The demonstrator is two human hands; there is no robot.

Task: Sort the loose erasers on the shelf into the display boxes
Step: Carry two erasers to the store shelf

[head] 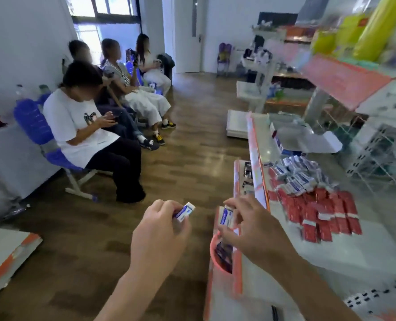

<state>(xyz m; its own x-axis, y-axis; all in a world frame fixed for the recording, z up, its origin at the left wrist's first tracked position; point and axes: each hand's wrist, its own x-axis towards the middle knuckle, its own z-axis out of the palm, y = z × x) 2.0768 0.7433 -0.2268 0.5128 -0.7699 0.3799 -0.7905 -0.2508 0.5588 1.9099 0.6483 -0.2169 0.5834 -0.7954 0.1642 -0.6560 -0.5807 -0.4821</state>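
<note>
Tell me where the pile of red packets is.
The red packets lie on the white shelf, right side of the head view, just beyond the right hand, with blue-and-white erasers heaped at their far edge.

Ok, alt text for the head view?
The left hand and right hand each pinch a small blue-and-white sleeved eraser beside a white shelf piled with loose blue-and-white erasers and red-wrapped erasers. People sit on blue chairs at left.

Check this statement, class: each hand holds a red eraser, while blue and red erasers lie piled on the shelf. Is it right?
Not quite. In the head view the left hand pinches a blue-and-white eraser and the right hand grips a second blue-and-white eraser; neither is red. The rest stands: blue erasers and red erasers lie piled on the shelf.
</note>
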